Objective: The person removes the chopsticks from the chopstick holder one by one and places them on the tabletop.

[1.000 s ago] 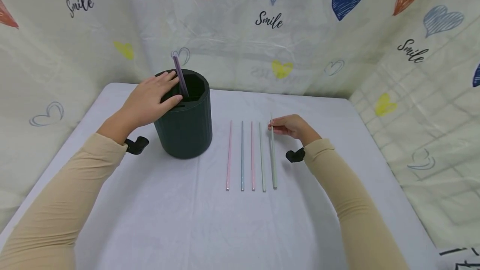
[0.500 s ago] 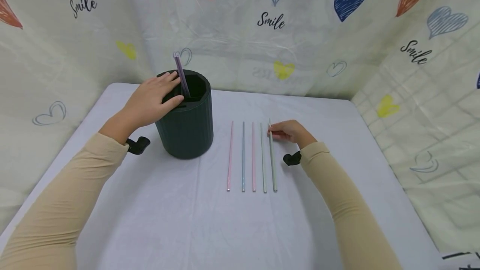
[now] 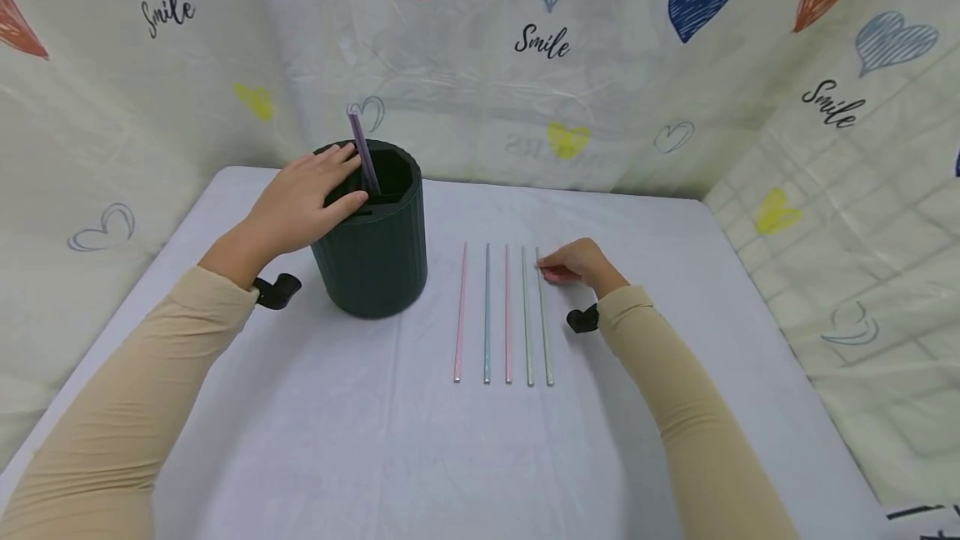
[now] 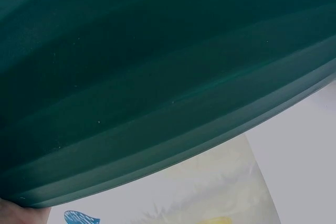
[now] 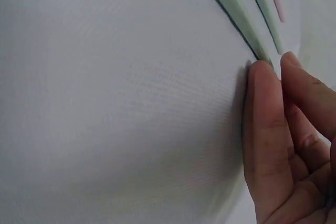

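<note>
Backdrop is the biggest thing here, pale sheeting with hearts and "Smile" printed all over, hanging behind the dark green holder. Desk next, white on top, running under the holder and out to both sides of it. Tan sleeves after that: left sleeve to the left of the holder, right sleeve well over to its right. The holder itself stands upright, ribbed sides, roughly round.

Left hand lies across the holder's left rim, grip relaxed, fingers draped over the edge. Right hand is well off to the holder's right, grip pinching the outer green stick near its far end, and that stick lies flat.

Between that one and the holder there's a tidy row, all apart. Going outward from the holder: pink stick, blue stick, second pink stick, inner green stick. Purple sticks lean inside the holder, looks like a pair but can't swear to the count.
</note>
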{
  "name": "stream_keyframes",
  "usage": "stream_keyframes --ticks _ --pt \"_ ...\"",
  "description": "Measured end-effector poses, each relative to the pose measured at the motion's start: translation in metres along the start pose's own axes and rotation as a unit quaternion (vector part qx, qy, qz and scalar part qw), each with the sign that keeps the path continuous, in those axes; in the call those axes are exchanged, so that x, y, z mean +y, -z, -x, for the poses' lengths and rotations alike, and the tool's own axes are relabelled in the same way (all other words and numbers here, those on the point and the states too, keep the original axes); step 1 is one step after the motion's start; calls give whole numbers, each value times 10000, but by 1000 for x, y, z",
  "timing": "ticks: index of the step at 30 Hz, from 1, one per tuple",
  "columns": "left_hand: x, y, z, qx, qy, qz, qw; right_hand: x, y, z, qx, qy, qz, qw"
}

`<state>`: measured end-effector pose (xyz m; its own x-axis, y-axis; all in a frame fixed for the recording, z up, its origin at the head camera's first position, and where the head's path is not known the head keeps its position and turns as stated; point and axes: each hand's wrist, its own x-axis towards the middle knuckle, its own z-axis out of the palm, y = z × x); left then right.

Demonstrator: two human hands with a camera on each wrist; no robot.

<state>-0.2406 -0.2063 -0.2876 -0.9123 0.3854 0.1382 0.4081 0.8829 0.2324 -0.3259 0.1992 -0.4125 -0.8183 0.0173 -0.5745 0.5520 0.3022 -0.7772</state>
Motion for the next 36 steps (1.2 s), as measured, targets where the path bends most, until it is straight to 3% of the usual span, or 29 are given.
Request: stream_keyframes --ticks 5,10,14,18,26,36 --pt "1 -1 0 -14 -3 2 10000 -8 3 7 129 245 201 9994" --pt "0 -1 1 -35 -48 41 10000 -21 1 19 -26 797 -156 9967" --pt "0 0 1 -35 -68 54 10000 -34 -9 25 3 1280 -223 9915" --pt "2 2 1 -77 -53 75 9999 -55 -25 45 -119 1726 -292 9845" --pt "1 3 -1 -155 -47 -63 9998 -91 -60 78 -583 2578 -954 9597" --pt "0 3 -2 -216 -48 -76 9997 -123 -97 114 -895 3366 -1137 9304"
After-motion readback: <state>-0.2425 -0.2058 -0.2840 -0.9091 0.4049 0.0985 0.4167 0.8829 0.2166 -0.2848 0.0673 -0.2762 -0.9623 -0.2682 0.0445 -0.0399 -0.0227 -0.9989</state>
